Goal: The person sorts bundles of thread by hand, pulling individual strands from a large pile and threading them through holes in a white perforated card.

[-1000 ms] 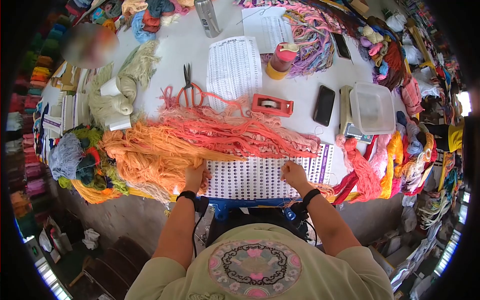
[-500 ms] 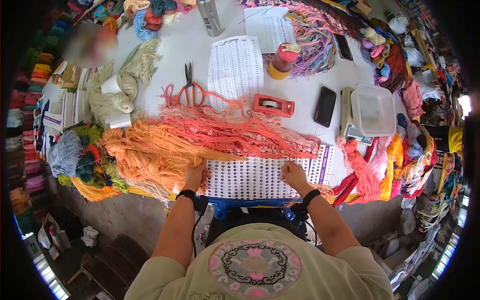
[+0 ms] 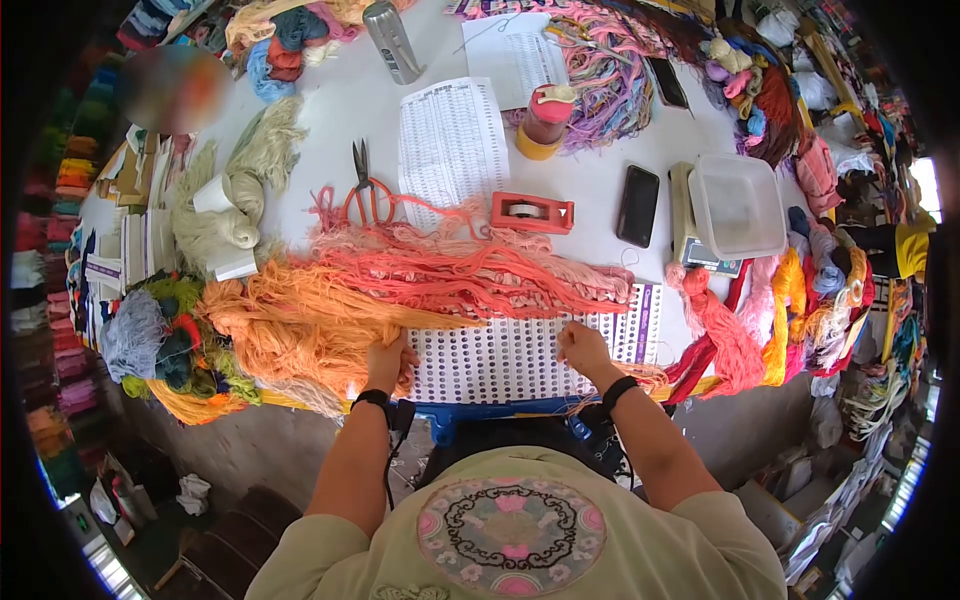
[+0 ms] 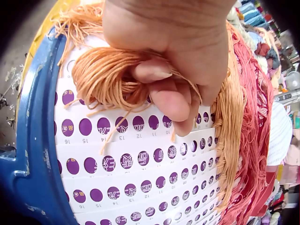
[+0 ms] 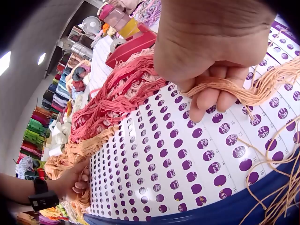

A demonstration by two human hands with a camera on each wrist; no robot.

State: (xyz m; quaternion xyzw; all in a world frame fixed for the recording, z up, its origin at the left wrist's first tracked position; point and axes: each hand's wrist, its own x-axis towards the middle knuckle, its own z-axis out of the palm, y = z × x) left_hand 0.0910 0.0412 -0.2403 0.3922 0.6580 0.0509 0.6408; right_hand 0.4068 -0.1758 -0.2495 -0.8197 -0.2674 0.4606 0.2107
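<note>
The left hand [image 4: 173,42] has its fingers curled round a looped bundle of orange thread [image 4: 105,77], low over white cards with numbered holes [image 4: 136,164]. The right hand [image 5: 211,51] pinches a thin strand of peach thread [image 5: 274,82] above the same cards, its loose end trailing toward the table edge. In the head view the left hand [image 3: 390,362] is beside the big orange yarn heap [image 3: 280,320], and the right hand [image 3: 588,352] is at the cards' right part. Coral-red yarn [image 3: 460,262] lies across the cards' far side.
Beyond the yarn are scissors [image 3: 366,185], a red tape dispenser [image 3: 532,212], a phone [image 3: 638,206], a scale with a clear tub [image 3: 738,208], printed sheets [image 3: 453,148], a pink jar [image 3: 546,122] and a steel flask [image 3: 392,42]. More skeins lie at both sides; a blue bar [image 4: 35,140] runs along the near edge.
The head view has shifted slightly, so the table items appear moved a little to the left. Both hands keep nearly the same place and pose.
</note>
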